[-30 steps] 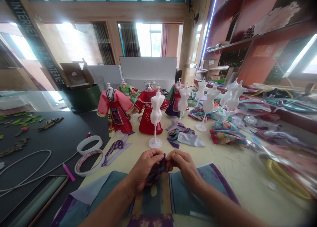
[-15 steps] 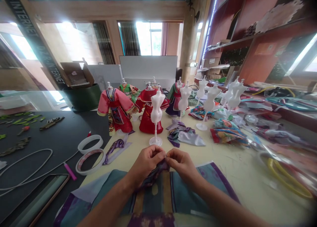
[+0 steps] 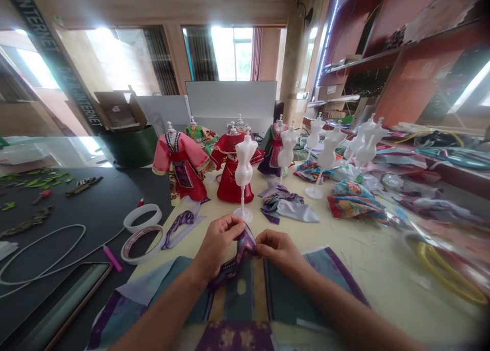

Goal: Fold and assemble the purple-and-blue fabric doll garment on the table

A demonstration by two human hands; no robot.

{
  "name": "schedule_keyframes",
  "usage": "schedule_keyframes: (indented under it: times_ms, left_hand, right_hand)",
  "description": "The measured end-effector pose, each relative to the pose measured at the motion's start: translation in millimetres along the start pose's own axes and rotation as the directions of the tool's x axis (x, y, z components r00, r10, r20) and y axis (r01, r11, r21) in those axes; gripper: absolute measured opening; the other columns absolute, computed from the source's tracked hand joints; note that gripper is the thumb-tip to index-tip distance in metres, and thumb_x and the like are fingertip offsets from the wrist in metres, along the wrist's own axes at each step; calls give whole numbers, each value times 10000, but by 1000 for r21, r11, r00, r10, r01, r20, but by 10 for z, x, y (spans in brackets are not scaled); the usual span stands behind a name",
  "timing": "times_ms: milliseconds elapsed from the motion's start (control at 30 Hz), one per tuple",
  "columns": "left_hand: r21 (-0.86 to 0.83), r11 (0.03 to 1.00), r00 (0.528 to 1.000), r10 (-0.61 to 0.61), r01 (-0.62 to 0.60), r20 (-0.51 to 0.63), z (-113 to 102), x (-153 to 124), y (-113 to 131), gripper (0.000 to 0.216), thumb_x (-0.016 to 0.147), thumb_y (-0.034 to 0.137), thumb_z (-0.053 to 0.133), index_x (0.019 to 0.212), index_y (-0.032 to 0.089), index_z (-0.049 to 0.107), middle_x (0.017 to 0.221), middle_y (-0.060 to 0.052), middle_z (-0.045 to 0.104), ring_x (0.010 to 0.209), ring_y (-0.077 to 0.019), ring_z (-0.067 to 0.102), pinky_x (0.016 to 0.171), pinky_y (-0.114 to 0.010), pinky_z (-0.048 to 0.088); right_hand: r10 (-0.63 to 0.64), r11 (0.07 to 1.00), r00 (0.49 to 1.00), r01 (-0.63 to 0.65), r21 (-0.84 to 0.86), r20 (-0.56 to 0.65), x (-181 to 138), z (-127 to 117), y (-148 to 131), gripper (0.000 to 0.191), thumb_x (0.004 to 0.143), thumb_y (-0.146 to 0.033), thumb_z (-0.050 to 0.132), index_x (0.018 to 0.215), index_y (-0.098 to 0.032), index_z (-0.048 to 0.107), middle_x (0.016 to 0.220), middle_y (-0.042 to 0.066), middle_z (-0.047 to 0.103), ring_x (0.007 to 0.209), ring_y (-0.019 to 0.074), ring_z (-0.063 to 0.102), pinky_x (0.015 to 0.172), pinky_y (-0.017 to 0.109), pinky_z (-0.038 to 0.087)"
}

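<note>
Between my two hands a small strip of purple patterned fabric [image 3: 245, 246] is stretched, its lower end hanging to the left. My left hand [image 3: 219, 243] pinches its upper edge between thumb and forefinger. At its right side my right hand [image 3: 276, 249] pinches the strip, thumb against fingertips. Beneath both hands lies a teal cloth panel [image 3: 283, 289] with gold bands and purple borders, partly covered by my forearms. Just beyond my fingers stands a bare white mini mannequin [image 3: 244, 174] on a round base.
Dressed mannequins, one in a pink robe [image 3: 184, 162] and one in a red dress [image 3: 231, 172], stand behind. Purple fabric scraps [image 3: 283, 203] lie ahead. Tape rolls [image 3: 143, 243], a magenta marker [image 3: 113, 259] and a tablet [image 3: 61, 305] are on the left, a yellow ring [image 3: 447, 274] on the right.
My hands have moved slightly apart, the left one up and to the left. More of the purple strip now shows, spread between them. The view has shifted a little.
</note>
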State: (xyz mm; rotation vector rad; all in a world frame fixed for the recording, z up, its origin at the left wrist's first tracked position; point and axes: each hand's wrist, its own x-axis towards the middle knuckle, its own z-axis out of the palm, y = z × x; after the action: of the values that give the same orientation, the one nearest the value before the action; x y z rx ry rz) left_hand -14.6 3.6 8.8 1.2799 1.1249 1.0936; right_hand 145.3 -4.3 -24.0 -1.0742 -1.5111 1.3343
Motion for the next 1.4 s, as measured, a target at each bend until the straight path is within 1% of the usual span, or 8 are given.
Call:
schedule_keyframes:
  times_ms: [200,467,633,733,900,1067,1200,1400]
  left_hand:
    - [-2,1000,998,28,-29,-55,-33,40,-11,167,756,293,569,707,133,562,604,29,486,576,-88,439,573,-207,367]
    - [26,999,996,43,-41,-80,-33,57,-81,142,766,292,552,743,153,565,615,40,486,588,-94,445,567,-202,363]
    - [-5,999,999,35,-35,-32,-36,42,-54,219,802,374,510,771,159,545,603,47,476,558,-96,467,549,-210,385]
    - [-14,999,998,41,-41,41,-44,38,-1,275,785,414,535,884,157,522,598,49,501,526,-105,492,532,-230,408]
    - [27,993,992,117,-119,55,-60,45,77,385,692,295,640,1015,151,489,713,15,600,579,-108,533,568,-226,419]
    - [104,976,981,194,-193,2,-50,2,99,318,711,254,618,1004,162,536,643,41,564,572,-102,500,567,-214,385]
    - [146,973,983,183,-176,-31,-65,-13,79,287,737,268,581,998,152,551,639,29,563,560,-112,497,558,-231,379]
    - [132,987,994,99,-91,-55,-136,23,88,291,766,351,551,964,139,541,621,24,564,554,-115,506,547,-234,376]
  right_hand:
    - [32,999,999,-32,7,36,-9,6,22,80,702,-224,586,690,-145,592,659,0,589,632,123,519,594,230,385]
    - [27,999,1000,-26,-27,7,15,12,51,70,694,-202,554,662,-147,582,631,-3,584,601,120,518,572,227,376]
    - [2,999,1000,-1,-52,7,27,22,22,63,693,-199,544,663,-152,574,638,-3,588,615,123,522,591,232,388]
    - [-9,997,1000,11,-83,17,24,26,-53,60,690,-178,538,647,-153,571,611,-10,573,591,117,503,573,231,376]
    - [-8,993,1000,11,-118,26,8,-18,-160,65,674,-130,534,642,-153,586,599,-22,551,574,102,461,546,219,333]
    - [35,996,998,-30,-80,52,-14,-70,-182,57,688,-144,536,676,-149,592,609,-23,551,577,99,464,560,220,340]
    - [57,997,996,-53,-52,69,-39,-66,-159,69,714,-196,558,695,-146,600,625,-19,558,591,104,474,574,225,349]
    - [48,998,996,-46,-32,75,-32,-36,-85,62,706,-200,578,678,-148,599,625,-22,564,591,107,482,572,226,350]
